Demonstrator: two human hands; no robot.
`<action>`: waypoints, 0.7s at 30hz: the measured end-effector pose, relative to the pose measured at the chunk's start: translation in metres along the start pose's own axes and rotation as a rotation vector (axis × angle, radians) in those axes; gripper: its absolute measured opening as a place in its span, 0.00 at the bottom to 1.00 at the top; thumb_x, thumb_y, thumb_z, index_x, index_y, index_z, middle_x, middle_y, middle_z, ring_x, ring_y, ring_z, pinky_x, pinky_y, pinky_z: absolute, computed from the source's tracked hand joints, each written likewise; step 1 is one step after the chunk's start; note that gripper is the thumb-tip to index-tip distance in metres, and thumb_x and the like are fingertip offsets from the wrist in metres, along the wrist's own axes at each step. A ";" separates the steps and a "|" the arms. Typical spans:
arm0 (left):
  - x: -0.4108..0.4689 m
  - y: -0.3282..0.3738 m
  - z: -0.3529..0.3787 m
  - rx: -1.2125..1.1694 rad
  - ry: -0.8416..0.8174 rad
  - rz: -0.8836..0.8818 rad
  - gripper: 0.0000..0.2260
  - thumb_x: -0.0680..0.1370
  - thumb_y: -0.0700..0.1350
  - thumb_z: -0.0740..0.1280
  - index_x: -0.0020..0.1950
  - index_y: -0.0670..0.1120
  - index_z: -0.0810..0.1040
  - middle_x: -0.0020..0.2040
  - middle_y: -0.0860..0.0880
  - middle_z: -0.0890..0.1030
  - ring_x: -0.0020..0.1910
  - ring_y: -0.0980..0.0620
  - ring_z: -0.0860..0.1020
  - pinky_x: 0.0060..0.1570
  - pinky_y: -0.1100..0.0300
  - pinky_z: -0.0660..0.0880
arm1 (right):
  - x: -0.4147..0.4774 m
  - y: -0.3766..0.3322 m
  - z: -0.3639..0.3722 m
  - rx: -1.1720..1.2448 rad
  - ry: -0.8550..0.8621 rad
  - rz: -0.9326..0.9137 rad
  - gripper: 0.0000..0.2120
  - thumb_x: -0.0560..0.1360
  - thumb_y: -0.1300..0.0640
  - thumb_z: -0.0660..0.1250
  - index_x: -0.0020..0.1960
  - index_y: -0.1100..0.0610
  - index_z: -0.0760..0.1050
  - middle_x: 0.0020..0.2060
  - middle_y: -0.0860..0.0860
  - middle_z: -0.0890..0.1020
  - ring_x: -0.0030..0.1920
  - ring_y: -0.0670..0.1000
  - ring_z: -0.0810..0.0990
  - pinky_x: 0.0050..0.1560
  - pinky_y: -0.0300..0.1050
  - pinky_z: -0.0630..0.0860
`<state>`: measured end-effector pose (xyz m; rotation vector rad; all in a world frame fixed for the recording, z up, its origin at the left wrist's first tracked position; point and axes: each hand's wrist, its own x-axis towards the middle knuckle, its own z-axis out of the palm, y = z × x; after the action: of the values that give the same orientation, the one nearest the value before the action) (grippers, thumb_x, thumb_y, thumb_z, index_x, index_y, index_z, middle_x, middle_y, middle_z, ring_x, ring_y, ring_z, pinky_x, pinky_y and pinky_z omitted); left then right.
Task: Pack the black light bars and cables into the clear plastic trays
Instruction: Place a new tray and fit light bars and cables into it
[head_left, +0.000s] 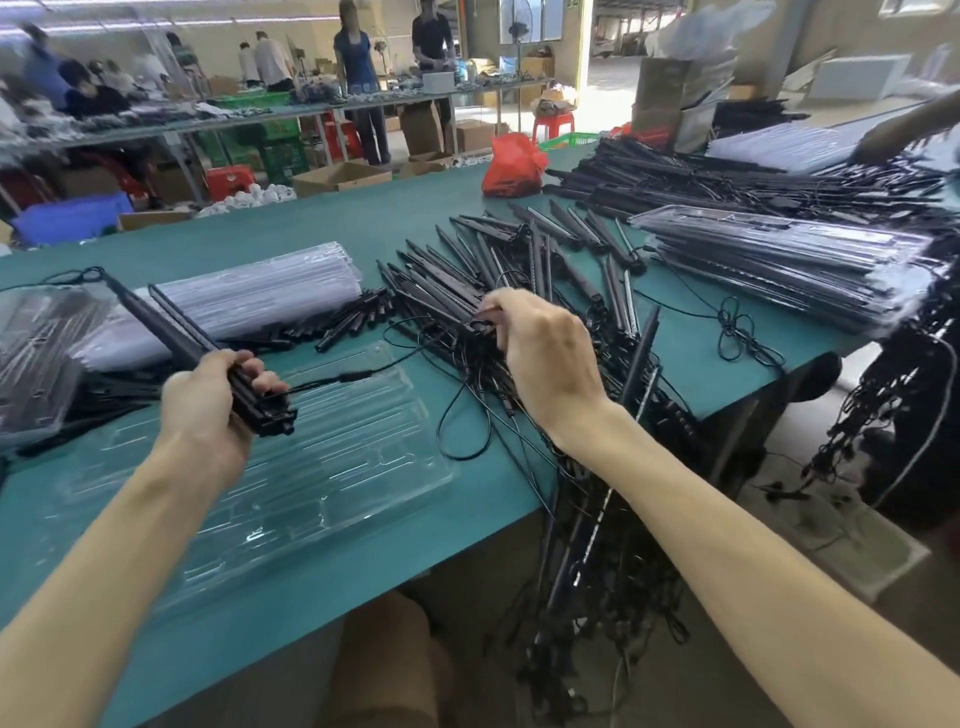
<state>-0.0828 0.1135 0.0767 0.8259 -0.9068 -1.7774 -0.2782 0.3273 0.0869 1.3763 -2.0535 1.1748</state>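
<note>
From my remote seat I see the left hand (208, 395), fingers curled tight round the near end of a small bundle of black light bars (171, 332), held above the clear tray (337, 467) on the green table (311, 223). The right hand (545, 353) reaches into the loose pile of bars (467, 260). Thumb and fingers pinch the end of a single bar (452, 307), though the knuckles hide most of the tips. Cables (597, 545) spill over the table edge in a tangle I cannot separate. The filled trays (779, 260) at right blur at their far end.
</note>
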 end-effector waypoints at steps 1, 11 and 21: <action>0.000 -0.004 -0.001 0.017 0.000 -0.016 0.08 0.84 0.39 0.59 0.45 0.42 0.70 0.31 0.50 0.74 0.25 0.55 0.71 0.28 0.63 0.73 | 0.007 -0.007 -0.001 0.012 0.027 -0.018 0.09 0.81 0.67 0.63 0.58 0.64 0.80 0.44 0.55 0.85 0.38 0.47 0.79 0.41 0.44 0.80; -0.007 -0.020 -0.002 0.444 -0.306 -0.081 0.30 0.66 0.61 0.79 0.55 0.42 0.76 0.42 0.48 0.86 0.41 0.50 0.85 0.24 0.62 0.74 | -0.003 -0.045 0.048 0.101 -0.287 -0.133 0.13 0.80 0.70 0.62 0.61 0.61 0.79 0.51 0.55 0.84 0.49 0.58 0.82 0.50 0.57 0.77; -0.047 -0.042 0.018 0.710 -0.705 -0.154 0.16 0.70 0.53 0.81 0.54 0.49 0.84 0.53 0.44 0.86 0.48 0.44 0.86 0.39 0.62 0.80 | -0.035 -0.028 0.057 -0.048 -0.471 -0.155 0.13 0.76 0.71 0.63 0.58 0.62 0.76 0.47 0.52 0.72 0.50 0.52 0.68 0.52 0.46 0.69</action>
<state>-0.1009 0.1732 0.0559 0.6945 -2.0607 -1.9219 -0.2311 0.2952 0.0417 1.8890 -2.2045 0.7828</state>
